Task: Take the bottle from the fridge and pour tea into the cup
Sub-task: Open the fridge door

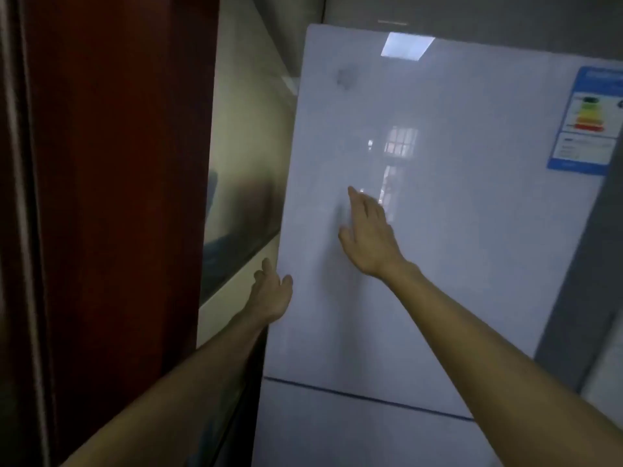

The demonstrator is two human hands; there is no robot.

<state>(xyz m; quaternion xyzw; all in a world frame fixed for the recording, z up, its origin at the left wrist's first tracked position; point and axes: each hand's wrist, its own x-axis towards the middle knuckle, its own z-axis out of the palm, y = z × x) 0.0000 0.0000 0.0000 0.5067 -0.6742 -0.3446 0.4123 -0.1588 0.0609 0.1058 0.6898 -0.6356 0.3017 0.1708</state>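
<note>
Energy label [586, 119] (partly off-frame), illegible

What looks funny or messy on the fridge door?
A dark grey smudge sits high on the white fridge door, just left of the bright light reflection. It stands out as a dirty mark on the shiny surface; the blur hides what it is. Nothing looks spilled or broken.

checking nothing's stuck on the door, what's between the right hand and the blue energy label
Nothing: in the head view, only bare glossy fridge door lies between the right hand and the energy label.
</note>
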